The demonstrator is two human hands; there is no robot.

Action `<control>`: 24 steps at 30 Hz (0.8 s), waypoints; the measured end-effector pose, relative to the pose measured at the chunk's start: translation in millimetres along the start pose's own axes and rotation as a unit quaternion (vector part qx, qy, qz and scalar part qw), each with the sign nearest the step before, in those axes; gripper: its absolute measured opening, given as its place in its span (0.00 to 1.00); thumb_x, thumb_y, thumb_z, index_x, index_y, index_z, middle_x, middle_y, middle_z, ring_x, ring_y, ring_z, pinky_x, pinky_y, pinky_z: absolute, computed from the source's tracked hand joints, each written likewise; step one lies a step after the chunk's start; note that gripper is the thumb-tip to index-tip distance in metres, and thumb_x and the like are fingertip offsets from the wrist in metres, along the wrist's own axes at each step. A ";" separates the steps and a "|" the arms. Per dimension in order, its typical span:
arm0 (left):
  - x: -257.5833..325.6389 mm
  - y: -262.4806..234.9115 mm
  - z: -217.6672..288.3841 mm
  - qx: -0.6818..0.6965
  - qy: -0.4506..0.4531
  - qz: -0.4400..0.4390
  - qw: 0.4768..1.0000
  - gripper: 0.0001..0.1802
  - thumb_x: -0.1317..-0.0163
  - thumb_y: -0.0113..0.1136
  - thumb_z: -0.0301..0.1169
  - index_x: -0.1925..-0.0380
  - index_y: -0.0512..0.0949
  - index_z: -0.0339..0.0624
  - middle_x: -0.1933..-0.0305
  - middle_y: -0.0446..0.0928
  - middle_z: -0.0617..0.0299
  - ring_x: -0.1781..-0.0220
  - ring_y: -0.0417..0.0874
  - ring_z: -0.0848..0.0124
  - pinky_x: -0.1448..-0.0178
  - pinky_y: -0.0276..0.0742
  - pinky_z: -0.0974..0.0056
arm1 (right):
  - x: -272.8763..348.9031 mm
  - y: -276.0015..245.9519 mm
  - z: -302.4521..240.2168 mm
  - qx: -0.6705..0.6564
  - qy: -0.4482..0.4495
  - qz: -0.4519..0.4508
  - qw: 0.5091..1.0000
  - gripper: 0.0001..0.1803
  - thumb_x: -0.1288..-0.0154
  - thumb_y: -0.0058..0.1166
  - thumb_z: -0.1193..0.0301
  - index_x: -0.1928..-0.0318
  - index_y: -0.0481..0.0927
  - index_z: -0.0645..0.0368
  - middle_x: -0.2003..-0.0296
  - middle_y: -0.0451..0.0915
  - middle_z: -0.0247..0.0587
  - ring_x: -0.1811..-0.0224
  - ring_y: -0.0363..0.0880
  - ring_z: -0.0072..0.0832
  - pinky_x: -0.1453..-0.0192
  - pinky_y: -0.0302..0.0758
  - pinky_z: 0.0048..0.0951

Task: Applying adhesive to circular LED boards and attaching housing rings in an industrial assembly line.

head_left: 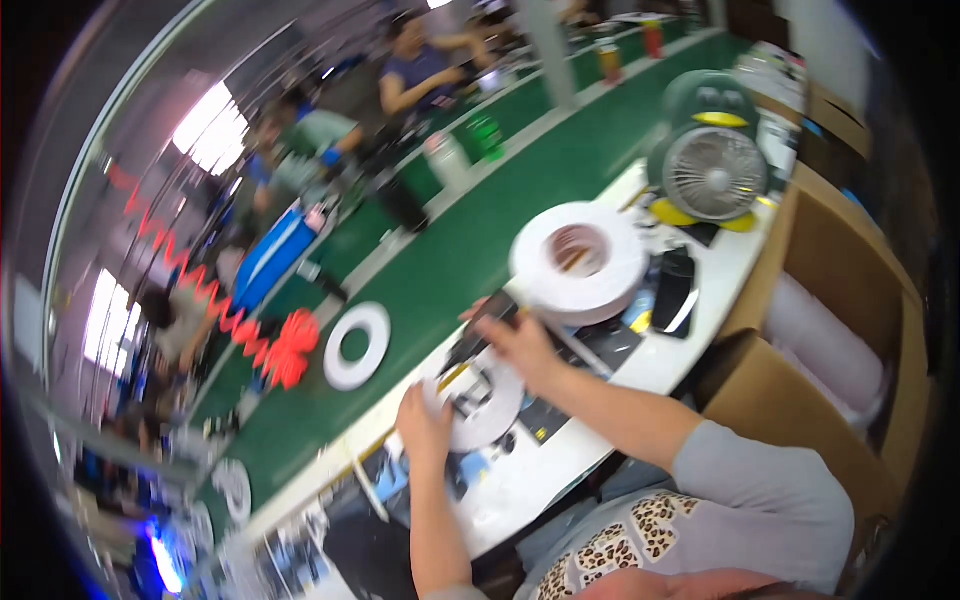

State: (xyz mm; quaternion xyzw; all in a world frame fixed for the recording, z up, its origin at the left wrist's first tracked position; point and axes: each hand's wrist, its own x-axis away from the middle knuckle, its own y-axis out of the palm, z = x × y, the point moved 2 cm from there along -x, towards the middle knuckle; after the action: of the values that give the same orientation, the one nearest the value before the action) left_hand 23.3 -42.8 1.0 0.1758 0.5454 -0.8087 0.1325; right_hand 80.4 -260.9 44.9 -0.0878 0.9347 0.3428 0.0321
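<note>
My left hand (pixel 424 425) rests on the edge of a small white tape roll (pixel 487 408) lying flat on the white worktable (pixel 640 365). My right hand (pixel 522 345) reaches over the same roll, fingers spread, touching a dark flat part (pixel 478 335) next to it. A large white tape roll (pixel 580 258) stands just beyond my right hand. The view is blurred, so the exact grip of either hand is unclear.
A green conveyor belt (pixel 450 260) carries a thin white tape ring (pixel 356 345). A grey-green desk fan (pixel 712 160) and a black device (pixel 676 290) sit at the table's far end. Cardboard boxes (pixel 820 330) stand at my right. Other people work beyond the belt.
</note>
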 end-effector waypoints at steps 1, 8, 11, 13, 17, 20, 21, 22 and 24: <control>-2.1 5.0 1.3 -0.020 0.004 0.003 1.000 0.31 0.49 0.69 0.33 0.45 0.72 0.33 0.46 0.75 0.40 0.43 0.75 0.46 0.37 0.70 0.51 | -1.8 -6.4 -1.9 0.028 -0.011 0.031 0.999 0.19 0.35 0.61 0.67 0.46 0.73 0.55 0.51 0.82 0.33 0.55 0.78 0.15 0.66 0.69 0.16; 1.3 -6.3 -16.0 0.021 -0.054 0.040 0.998 0.26 0.48 0.65 0.30 0.47 0.74 0.36 0.50 0.77 0.43 0.45 0.75 0.46 0.39 0.70 0.50 | 0.3 4.3 12.4 0.151 -0.083 -0.007 0.985 0.22 0.36 0.62 0.70 0.45 0.71 0.64 0.51 0.81 0.43 0.52 0.78 0.22 0.48 0.74 0.21; 1.4 -6.9 -21.2 0.031 -0.037 0.033 0.998 0.26 0.49 0.64 0.28 0.48 0.74 0.36 0.49 0.77 0.44 0.44 0.75 0.47 0.38 0.69 0.50 | 5.5 7.7 12.3 0.186 -0.096 -0.040 0.977 0.24 0.38 0.64 0.72 0.45 0.70 0.65 0.49 0.79 0.48 0.49 0.77 0.25 0.41 0.72 0.27; 1.8 -3.5 -22.8 0.039 -0.038 0.020 0.998 0.26 0.48 0.63 0.29 0.47 0.73 0.39 0.47 0.76 0.48 0.41 0.73 0.51 0.34 0.65 0.51 | 9.3 10.8 10.8 0.208 -0.107 -0.046 0.971 0.24 0.39 0.65 0.72 0.46 0.70 0.64 0.50 0.79 0.48 0.49 0.77 0.26 0.41 0.73 0.27; 2.9 -1.6 -24.2 0.035 -0.042 0.022 0.998 0.25 0.48 0.63 0.29 0.47 0.73 0.39 0.46 0.75 0.50 0.40 0.73 0.53 0.34 0.63 0.50 | 11.3 12.6 10.5 0.220 -0.093 -0.060 0.969 0.23 0.39 0.67 0.71 0.48 0.71 0.64 0.53 0.80 0.46 0.50 0.77 0.26 0.42 0.73 0.27; 2.2 -1.0 -24.5 0.038 -0.044 0.020 0.998 0.25 0.48 0.63 0.29 0.47 0.73 0.39 0.46 0.75 0.50 0.40 0.73 0.53 0.33 0.62 0.50 | 12.5 11.9 10.3 0.237 -0.091 -0.065 0.965 0.22 0.39 0.67 0.70 0.50 0.72 0.64 0.54 0.80 0.44 0.51 0.78 0.25 0.43 0.73 0.26; 2.1 -1.2 -23.9 0.039 -0.046 0.021 0.998 0.25 0.48 0.63 0.29 0.47 0.73 0.39 0.46 0.75 0.50 0.40 0.73 0.53 0.33 0.62 0.50 | 13.3 12.7 10.3 0.239 -0.090 -0.067 0.965 0.22 0.39 0.67 0.70 0.50 0.72 0.64 0.54 0.80 0.44 0.51 0.78 0.25 0.43 0.73 0.26; 2.0 -1.7 -22.9 0.036 -0.043 0.024 0.998 0.25 0.48 0.63 0.29 0.47 0.73 0.39 0.46 0.75 0.50 0.40 0.73 0.53 0.33 0.62 0.50 | 14.2 13.9 9.8 0.240 -0.098 -0.059 0.964 0.20 0.41 0.68 0.71 0.53 0.73 0.64 0.58 0.81 0.41 0.55 0.78 0.23 0.47 0.74 0.24; 2.1 -1.1 -21.4 0.036 -0.044 0.024 0.998 0.25 0.48 0.63 0.29 0.48 0.73 0.39 0.46 0.75 0.50 0.40 0.73 0.53 0.33 0.62 0.49 | 14.7 13.2 10.2 0.244 -0.102 -0.050 0.963 0.19 0.43 0.69 0.72 0.55 0.74 0.64 0.61 0.81 0.38 0.60 0.79 0.20 0.52 0.75 0.22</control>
State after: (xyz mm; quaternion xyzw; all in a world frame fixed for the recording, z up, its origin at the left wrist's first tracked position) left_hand 24.0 -22.6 -6.3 0.1577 0.5053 -0.8313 0.1698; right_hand 63.5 -246.5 43.7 -0.0881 0.9763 0.1095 0.1647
